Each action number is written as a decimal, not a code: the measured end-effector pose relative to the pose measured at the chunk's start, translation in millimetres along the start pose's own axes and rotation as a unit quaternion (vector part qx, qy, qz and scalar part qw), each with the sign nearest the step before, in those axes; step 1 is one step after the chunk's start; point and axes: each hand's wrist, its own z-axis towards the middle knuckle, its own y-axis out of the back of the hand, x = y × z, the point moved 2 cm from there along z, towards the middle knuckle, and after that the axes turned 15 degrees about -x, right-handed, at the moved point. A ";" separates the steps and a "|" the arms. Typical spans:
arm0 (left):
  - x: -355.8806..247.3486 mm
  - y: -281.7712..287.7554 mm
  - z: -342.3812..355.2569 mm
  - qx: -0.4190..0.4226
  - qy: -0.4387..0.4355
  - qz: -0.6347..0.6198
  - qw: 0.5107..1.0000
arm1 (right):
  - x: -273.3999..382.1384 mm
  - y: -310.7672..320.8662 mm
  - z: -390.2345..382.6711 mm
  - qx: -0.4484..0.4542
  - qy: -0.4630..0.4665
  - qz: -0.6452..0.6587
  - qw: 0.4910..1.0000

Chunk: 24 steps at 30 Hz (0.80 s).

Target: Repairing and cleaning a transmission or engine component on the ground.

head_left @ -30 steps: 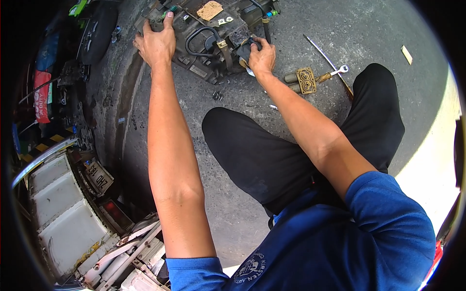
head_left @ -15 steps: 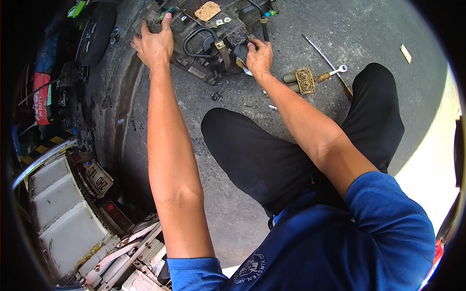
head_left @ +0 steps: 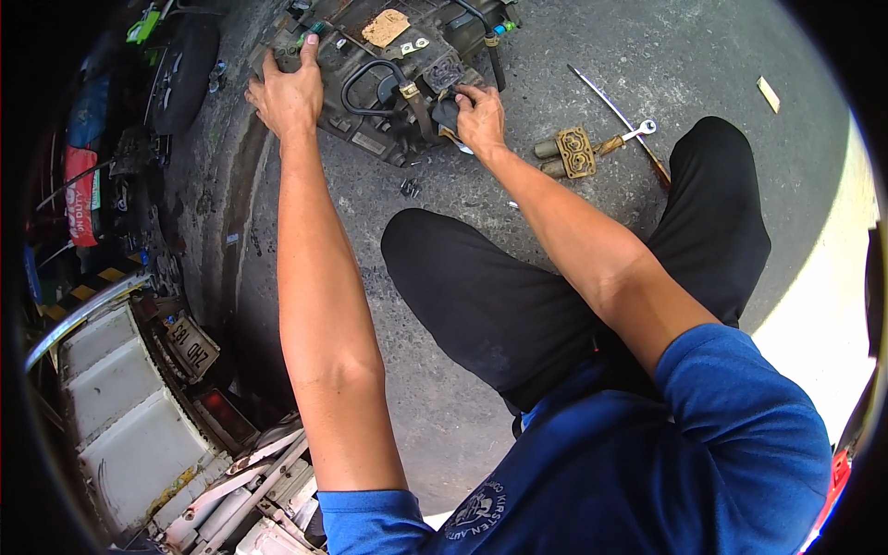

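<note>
A greasy dark metal housing [head_left: 361,139], like a gearbox, lies on the ground at the top of the view. My left hand [head_left: 289,97] rests on its left end with fingers spread and thumb stretched out. At the right end, my right hand [head_left: 481,118] has its fingers curled on a dark rounded part [head_left: 446,113]; the fingertips hide some of it. Just above them shows a flat grey face with channels [head_left: 444,70]. A bent black hose [head_left: 356,81] and a tan gasket scrap [head_left: 385,28] sit on the housing between my hands.
Right of the housing lie a solenoid block [head_left: 578,153] with a brass-coloured face, a ring spanner [head_left: 645,128] and a long thin rod-like tool [head_left: 597,85]. Small bolts [head_left: 410,188] lie before the housing. A white vehicle panel [head_left: 129,407] and a tyre [head_left: 190,69] stand left.
The view has shifted slightly. My right hand sits a little lower, and more of the grey channelled face shows above its fingers. The left hand keeps its place on the housing.
</note>
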 end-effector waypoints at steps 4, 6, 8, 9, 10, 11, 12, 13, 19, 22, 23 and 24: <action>0.7 1.8 0.5 -0.015 -0.015 -0.022 1.000 | 0.2 2.3 -6.1 0.001 -0.002 -0.009 1.000; 2.6 0.5 0.2 0.002 -0.003 -0.016 1.000 | 1.7 3.2 -2.9 -0.039 0.013 0.006 0.999; 3.0 0.4 0.3 -0.017 -0.018 -0.034 0.999 | 1.3 2.5 3.3 -0.088 -0.049 -0.014 0.995; 4.2 -0.5 0.1 -0.001 -0.007 -0.022 1.000 | 3.6 0.8 5.5 -0.090 -0.025 0.002 0.996; 3.7 -0.3 0.4 -0.018 -0.021 -0.036 0.999 | 4.4 -0.4 8.0 -0.106 -0.043 0.013 0.993; 3.9 -0.6 0.5 -0.021 -0.022 -0.039 0.999 | 4.0 -1.4 9.4 -0.122 -0.078 0.010 0.989; 4.8 -1.4 0.3 -0.006 -0.006 -0.028 1.000 | 5.4 -3.2 10.0 -0.113 -0.068 0.003 0.991; 4.4 -0.6 0.3 -0.025 -0.020 -0.041 0.999 | 7.0 -4.0 9.5 -0.112 -0.043 0.018 0.993; 4.2 0.1 0.3 -0.028 -0.022 -0.047 0.998 | 12.5 -8.5 -6.5 -0.086 -0.027 0.010 0.996; 3.9 -0.4 -1.2 -0.028 -0.025 -0.050 0.998 | 16.2 -10.8 -19.2 -0.059 -0.033 -0.020 0.998; 4.1 -0.9 -1.8 -0.031 -0.018 -0.045 0.998 | 18.4 -10.9 -23.0 -0.062 -0.008 -0.002 0.998; 4.6 -0.9 -1.8 -0.035 -0.011 -0.040 0.999 | 20.2 -11.6 -25.8 -0.055 0.003 -0.006 0.998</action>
